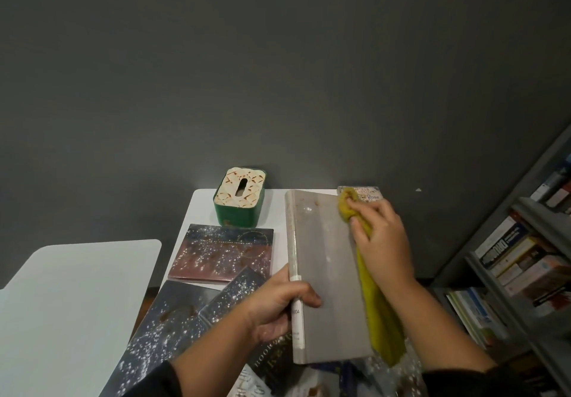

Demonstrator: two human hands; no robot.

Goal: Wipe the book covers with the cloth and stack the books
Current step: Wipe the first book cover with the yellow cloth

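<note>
A large grey book [324, 270] is held above the table, its plain cover facing up. My left hand [278, 304] grips its spine near the lower end, thumb on the cover. My right hand [381, 239] holds a yellow cloth [375, 307] and presses its bunched end against the cover's far right corner, while the rest of the cloth hangs down along the book's right edge. Several dark books with starry covers [224, 251] lie on the white table [197, 208] to the left and under the grey book. A small book [369, 194] lies at the table's far right.
A green tissue box [239, 198] with a cream patterned lid stands at the back by the dark wall. A second white table [77, 297] sits to the left, across a gap. A grey bookshelf [525, 273] full of books stands on the right.
</note>
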